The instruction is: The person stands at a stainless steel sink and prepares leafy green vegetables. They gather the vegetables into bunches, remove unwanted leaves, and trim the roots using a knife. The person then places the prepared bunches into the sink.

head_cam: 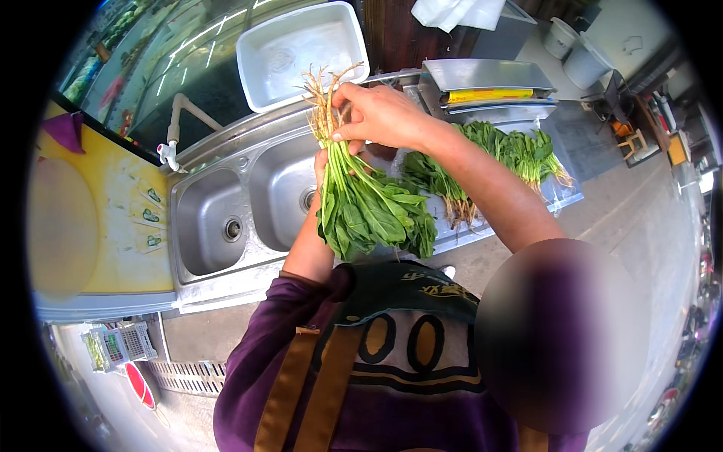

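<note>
A bunch of spinach (367, 209) hangs leaves toward me over the right edge of the larger sink basin, its pale roots (322, 107) pointing away. My left hand (321, 166) grips the stems from beneath, mostly hidden behind the leaves. At the root end, my right hand (367, 110) has its thumb and fingers closed around the upper stems and roots. More spinach (443, 181) lies on the steel drainboard under my right forearm, and further bunches (519, 152) rest to the right, roots facing me.
A white plastic basin (302, 51) stands behind the double steel sink (212, 226). The tap (169, 150) rises at the back left, before a glass tank (186, 62). A steel wrap dispenser (488, 76) sits behind the spinach. Crates (118, 344) are on the floor at lower left.
</note>
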{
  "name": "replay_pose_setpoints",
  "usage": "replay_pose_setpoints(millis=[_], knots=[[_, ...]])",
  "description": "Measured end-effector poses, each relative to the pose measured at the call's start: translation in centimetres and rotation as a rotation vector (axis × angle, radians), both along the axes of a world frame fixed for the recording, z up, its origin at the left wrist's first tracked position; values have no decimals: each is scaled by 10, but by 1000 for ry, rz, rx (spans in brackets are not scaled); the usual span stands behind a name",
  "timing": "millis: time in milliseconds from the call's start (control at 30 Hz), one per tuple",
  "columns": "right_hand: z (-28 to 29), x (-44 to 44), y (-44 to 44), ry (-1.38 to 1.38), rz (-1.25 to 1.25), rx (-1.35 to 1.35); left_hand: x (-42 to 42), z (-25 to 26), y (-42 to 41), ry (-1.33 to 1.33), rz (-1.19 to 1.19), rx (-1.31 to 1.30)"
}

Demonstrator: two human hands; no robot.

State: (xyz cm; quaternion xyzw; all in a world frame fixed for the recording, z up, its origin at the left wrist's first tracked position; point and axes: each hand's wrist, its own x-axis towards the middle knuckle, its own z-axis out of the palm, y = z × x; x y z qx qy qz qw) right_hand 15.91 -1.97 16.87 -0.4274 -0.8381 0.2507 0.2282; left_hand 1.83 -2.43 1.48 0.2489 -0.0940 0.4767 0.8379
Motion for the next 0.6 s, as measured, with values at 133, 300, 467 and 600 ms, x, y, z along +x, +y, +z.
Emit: replay_pose_setpoints(millis=[133, 300, 467, 600], knots=[[-27, 5, 3, 178, -145, -61, -11, -3, 5, 49, 126, -167], [-82, 9, 14, 456, -24, -539, -9, 27, -15, 351, 200, -398], [-105, 38, -7, 719, -130, -575, -25, -40, 13, 413, -30, -318], [-116, 65, -33, 817, -340, -498, -33, -36, 5, 370, -19, -248]])
